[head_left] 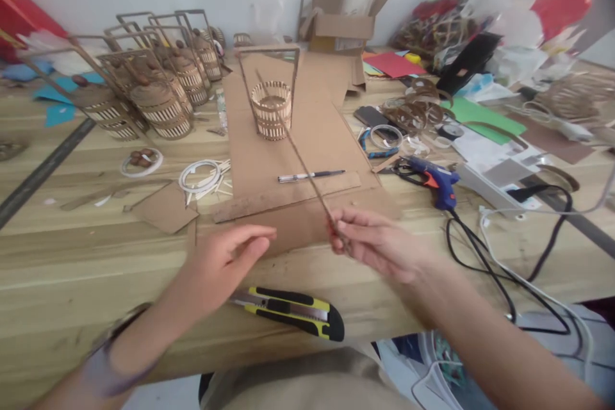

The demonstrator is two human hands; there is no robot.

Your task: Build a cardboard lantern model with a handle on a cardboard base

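My right hand (369, 240) pinches the near end of a long thin brown strip (307, 170), which slants up and left across the small slatted basket (271, 112). That basket has a tall square handle and stands upright on a cardboard sheet (331, 134). To the left, my left hand (235, 256) holds nothing, its thumb and fingers apart. Below the hands lies a yellow and black utility knife (293, 311). A pen (312, 175) rests on the cardboard between the basket and my hands.
Finished lidded baskets (163, 106) crowd the back left. White rings (202, 176) and sticks lie left of the cardboard. On the right are a blue glue gun (437, 182), black cables, brown strip coils (418, 106) and a power strip (500, 189). An open box (343, 25) stands behind.
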